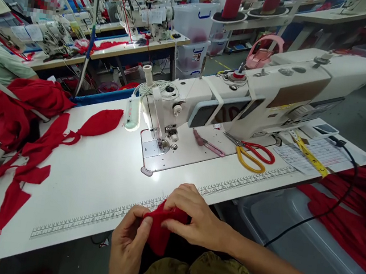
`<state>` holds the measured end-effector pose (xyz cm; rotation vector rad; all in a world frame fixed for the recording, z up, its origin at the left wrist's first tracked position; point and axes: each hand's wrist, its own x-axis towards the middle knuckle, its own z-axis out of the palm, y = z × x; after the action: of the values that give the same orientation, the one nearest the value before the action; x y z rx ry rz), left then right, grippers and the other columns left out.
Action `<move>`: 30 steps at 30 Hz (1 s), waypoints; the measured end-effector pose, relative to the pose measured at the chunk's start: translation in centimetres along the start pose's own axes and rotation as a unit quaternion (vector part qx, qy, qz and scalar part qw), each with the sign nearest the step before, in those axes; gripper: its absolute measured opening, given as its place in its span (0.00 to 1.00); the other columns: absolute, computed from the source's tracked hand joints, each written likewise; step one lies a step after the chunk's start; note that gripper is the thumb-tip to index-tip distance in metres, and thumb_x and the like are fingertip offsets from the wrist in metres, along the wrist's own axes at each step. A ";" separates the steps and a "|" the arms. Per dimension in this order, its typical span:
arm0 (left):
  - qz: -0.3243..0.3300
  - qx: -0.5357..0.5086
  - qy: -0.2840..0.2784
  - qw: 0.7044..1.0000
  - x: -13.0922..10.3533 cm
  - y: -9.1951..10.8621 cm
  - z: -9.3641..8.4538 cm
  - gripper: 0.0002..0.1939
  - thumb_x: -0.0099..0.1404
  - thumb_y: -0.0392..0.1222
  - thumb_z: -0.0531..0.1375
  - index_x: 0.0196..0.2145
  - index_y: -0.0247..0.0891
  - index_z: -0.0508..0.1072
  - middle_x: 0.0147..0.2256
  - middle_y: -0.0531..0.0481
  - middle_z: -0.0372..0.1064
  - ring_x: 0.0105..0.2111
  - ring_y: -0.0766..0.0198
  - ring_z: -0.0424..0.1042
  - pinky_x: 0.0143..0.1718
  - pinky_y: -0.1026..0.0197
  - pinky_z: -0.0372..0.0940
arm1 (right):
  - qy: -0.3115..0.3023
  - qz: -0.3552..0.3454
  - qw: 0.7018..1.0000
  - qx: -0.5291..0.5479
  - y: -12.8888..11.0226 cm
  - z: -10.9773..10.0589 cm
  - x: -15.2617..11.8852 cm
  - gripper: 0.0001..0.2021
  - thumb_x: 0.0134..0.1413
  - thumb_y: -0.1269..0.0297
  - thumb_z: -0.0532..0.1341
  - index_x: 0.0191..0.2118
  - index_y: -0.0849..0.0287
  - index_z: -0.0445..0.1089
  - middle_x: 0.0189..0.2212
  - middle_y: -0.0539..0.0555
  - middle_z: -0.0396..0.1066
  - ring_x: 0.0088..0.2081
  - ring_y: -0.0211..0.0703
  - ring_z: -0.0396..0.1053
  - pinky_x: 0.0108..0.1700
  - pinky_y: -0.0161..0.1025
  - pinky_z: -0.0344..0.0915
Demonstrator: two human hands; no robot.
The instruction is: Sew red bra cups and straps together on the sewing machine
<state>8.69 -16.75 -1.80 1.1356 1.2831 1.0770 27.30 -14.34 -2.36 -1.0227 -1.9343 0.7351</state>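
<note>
Between my hands, at the front edge of the table, is a small piece of red fabric (159,232). My left hand (130,242) pinches its left edge between thumb and fingers. From above and the right, my right hand (192,217) grips the same piece, its fingers bent over the cloth. The fabric is folded, and part of it hangs below the table edge. Just beyond my hands stands a white sewing machine (257,88), its needle area lit. Neither hand touches the machine.
Scissors (250,152) and a pink thread snipper (209,145) lie on the machine bed. Red cut pieces (46,137) trail along the table's left side. A yellow tape measure (309,153) crosses a paper sheet (288,153). A grey bin (279,226) stands at the right, beside red cloth.
</note>
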 end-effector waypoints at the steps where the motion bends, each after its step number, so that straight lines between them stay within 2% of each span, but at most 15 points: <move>1: -0.003 0.004 0.006 1.000 0.0 0.2 -0.4 0.13 0.63 0.53 0.63 0.30 0.40 0.73 0.28 0.52 0.66 0.26 0.66 0.63 0.26 0.67 0.62 | -0.003 0.008 1.000 0.002 0.1 0.1 0.0 0.08 0.53 0.68 0.69 0.36 0.57 0.68 0.37 0.52 0.69 0.41 0.43 0.65 0.48 0.45 0.59; 4: -0.019 -0.001 0.018 1.000 -0.1 0.8 -1.6 0.14 0.61 0.53 0.65 0.30 0.39 0.73 0.27 0.53 0.65 0.25 0.67 0.62 0.25 0.67 0.61 | -0.015 0.025 0.997 0.068 0.5 0.5 0.3 0.09 0.50 0.65 0.71 0.35 0.57 0.71 0.50 0.57 0.65 0.52 0.47 0.63 0.52 0.45 0.62; 6: -0.026 -0.019 0.024 0.999 -0.1 1.2 -2.4 0.14 0.60 0.53 0.65 0.30 0.39 0.73 0.27 0.53 0.64 0.25 0.67 0.61 0.25 0.68 0.61 | -0.038 0.030 0.986 0.157 0.6 1.1 0.7 0.08 0.50 0.66 0.71 0.35 0.58 0.72 0.53 0.57 0.65 0.53 0.46 0.65 0.51 0.42 0.64; 8: -0.026 -0.037 0.039 0.998 -0.1 1.5 -3.2 0.14 0.60 0.52 0.66 0.30 0.40 0.72 0.28 0.54 0.64 0.26 0.67 0.62 0.26 0.68 0.62 | -0.047 0.043 0.969 0.238 0.5 1.8 1.2 0.06 0.51 0.67 0.69 0.34 0.58 0.71 0.47 0.55 0.70 0.45 0.42 0.69 0.45 0.38 0.66; 11: -0.029 -0.058 0.077 0.995 0.0 1.7 -4.1 0.14 0.57 0.52 0.68 0.30 0.39 0.72 0.29 0.53 0.65 0.26 0.67 0.62 0.26 0.68 0.63 | -0.020 0.070 0.950 0.303 0.3 2.6 1.8 0.04 0.54 0.67 0.65 0.31 0.59 0.70 0.35 0.52 0.72 0.33 0.37 0.68 0.36 0.34 0.64; 15: -0.041 -0.076 0.114 0.990 0.1 1.5 -4.6 0.15 0.54 0.51 0.70 0.30 0.39 0.73 0.30 0.52 0.67 0.28 0.65 0.64 0.28 0.67 0.65 | 0.011 0.066 0.948 0.311 -0.2 2.7 2.4 0.04 0.54 0.66 0.65 0.32 0.59 0.71 0.36 0.53 0.73 0.37 0.39 0.69 0.39 0.35 0.65; 21: -0.038 -0.081 0.108 0.990 0.1 1.6 -4.4 0.15 0.54 0.51 0.69 0.31 0.39 0.73 0.31 0.51 0.68 0.30 0.63 0.67 0.30 0.65 0.67 | 0.024 0.072 0.949 0.305 -0.6 2.9 2.8 0.02 0.53 0.68 0.65 0.32 0.59 0.72 0.38 0.53 0.76 0.39 0.40 0.72 0.42 0.36 0.67; 26: -0.015 -0.063 0.106 0.992 0.2 1.2 -4.9 0.14 0.57 0.51 0.68 0.32 0.40 0.73 0.31 0.52 0.69 0.29 0.65 0.66 0.29 0.66 0.66 | 0.040 0.083 0.950 0.299 -0.6 3.1 2.6 0.02 0.53 0.67 0.65 0.32 0.60 0.73 0.33 0.52 0.76 0.34 0.39 0.72 0.38 0.35 0.67; 30: 0.025 0.003 0.117 0.993 0.2 0.4 -5.2 0.13 0.59 0.52 0.67 0.34 0.40 0.74 0.34 0.52 0.70 0.30 0.65 0.65 0.28 0.67 0.64 | 0.070 0.069 0.956 0.276 -0.7 3.0 2.4 0.01 0.51 0.70 0.64 0.29 0.59 0.72 0.31 0.51 0.75 0.32 0.38 0.72 0.35 0.34 0.67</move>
<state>3.46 -16.37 -1.32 1.0748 1.4469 1.2729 23.65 -12.96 -2.35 -0.8316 -1.4201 1.1674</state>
